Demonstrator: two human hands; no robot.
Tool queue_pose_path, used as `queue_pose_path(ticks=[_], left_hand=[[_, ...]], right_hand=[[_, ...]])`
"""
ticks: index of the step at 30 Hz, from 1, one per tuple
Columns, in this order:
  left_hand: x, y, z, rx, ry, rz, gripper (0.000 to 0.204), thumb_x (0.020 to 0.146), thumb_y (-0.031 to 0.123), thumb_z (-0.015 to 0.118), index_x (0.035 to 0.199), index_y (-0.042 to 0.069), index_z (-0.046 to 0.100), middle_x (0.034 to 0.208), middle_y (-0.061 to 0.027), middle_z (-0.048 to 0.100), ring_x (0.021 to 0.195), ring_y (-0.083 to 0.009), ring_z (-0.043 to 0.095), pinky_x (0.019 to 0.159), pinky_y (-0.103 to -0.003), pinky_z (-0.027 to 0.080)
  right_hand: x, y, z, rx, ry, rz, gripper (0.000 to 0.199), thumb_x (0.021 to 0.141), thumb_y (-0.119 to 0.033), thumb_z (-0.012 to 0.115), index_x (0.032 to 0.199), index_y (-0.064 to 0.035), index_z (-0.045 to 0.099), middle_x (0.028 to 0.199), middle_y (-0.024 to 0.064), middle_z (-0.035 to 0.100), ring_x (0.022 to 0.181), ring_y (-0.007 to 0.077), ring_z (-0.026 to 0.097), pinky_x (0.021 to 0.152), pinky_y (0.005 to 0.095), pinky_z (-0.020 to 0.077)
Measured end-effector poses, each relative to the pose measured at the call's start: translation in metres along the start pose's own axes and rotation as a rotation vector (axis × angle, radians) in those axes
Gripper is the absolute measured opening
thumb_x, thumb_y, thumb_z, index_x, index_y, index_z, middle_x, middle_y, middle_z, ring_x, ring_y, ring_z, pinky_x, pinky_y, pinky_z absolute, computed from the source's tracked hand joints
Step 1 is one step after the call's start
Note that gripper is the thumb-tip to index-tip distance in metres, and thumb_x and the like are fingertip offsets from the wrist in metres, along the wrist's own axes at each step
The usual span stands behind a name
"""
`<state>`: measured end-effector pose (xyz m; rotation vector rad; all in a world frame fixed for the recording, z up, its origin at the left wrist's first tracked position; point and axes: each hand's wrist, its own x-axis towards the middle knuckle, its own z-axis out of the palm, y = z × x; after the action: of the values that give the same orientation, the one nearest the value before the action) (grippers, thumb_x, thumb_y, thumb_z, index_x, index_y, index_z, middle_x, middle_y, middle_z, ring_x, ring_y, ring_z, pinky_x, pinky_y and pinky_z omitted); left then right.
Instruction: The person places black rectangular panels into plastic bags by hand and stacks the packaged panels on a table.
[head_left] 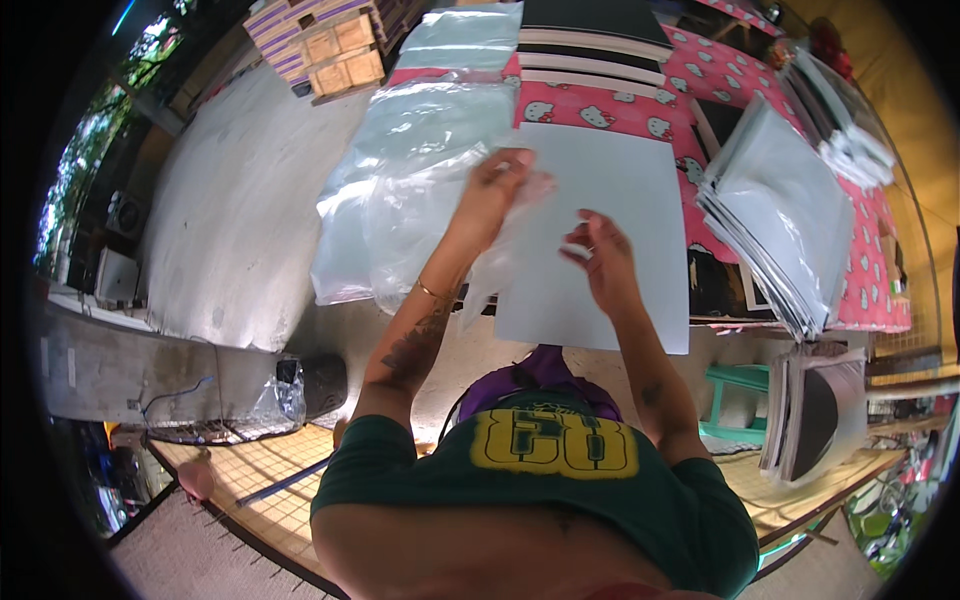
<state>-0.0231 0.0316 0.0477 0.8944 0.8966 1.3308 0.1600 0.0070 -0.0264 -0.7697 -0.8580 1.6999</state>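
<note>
At sheet's (pixel 610 230) top edge, left hand (pixel 495 190) grips bag (pixel 420 220).

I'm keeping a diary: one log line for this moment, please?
left hand: grips clear plastic bag | right hand: on pale sheet | table

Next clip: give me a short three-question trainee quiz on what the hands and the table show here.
1. True or false: the left hand grips a clear plastic bag.
2. What does the right hand rest on? A) the white sheet B) a wooden crate C) a green stool
3. Which side of the white sheet is the stack of grey sheets on?

Key: 1 true. 2 A. 3 the person's right, on the pink patterned tablecloth.
</note>
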Motion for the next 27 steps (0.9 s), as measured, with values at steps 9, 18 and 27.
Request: queue_pose_path(ticks=[9,18,27], left_hand=[[-0.044,-0.084,0.067,0.762,-0.137,0.252,0.025,0.088,0.018,0.060,0.103,-0.001,0.061,0.088,-0.0060,0.066,0.080,-0.0117,0.061,0.074,-0.026,0.048],[-0.061,-0.078,0.062,0.903,0.306,0.399,0.006,0.086,0.006,0.056,0.084,0.000,0.055,0.071,-0.0099,0.060,0.063,-0.0176,0.058,0.062,-0.028,0.045],[-0.073,-0.067,-0.070,1.210,-0.108,0.393,0.048,0.076,0.000,0.060,0.122,0.005,0.048,0.108,-0.0155,0.061,0.099,-0.0328,0.060,0.081,-0.035,0.048]], right_hand=[[-0.068,-0.036,-0.036,0.220,0.109,-0.033,0.022,0.092,-0.013,0.052,0.107,0.0005,0.059,0.095,0.0057,0.064,0.083,0.0132,0.060,0.077,0.0265,0.0477],[-0.136,-0.051,-0.091,0.675,-0.073,-0.113,0.031,0.089,-0.018,0.057,0.118,-0.0096,0.049,0.094,0.0020,0.061,0.095,0.0175,0.058,0.083,0.0365,0.0472],[-0.138,-0.125,-0.114,-0.146,-0.210,-0.228,0.042,0.082,-0.013,0.062,0.122,-0.0123,0.050,0.101,0.0019,0.053,0.089,0.0137,0.053,0.074,0.0291,0.0454]])
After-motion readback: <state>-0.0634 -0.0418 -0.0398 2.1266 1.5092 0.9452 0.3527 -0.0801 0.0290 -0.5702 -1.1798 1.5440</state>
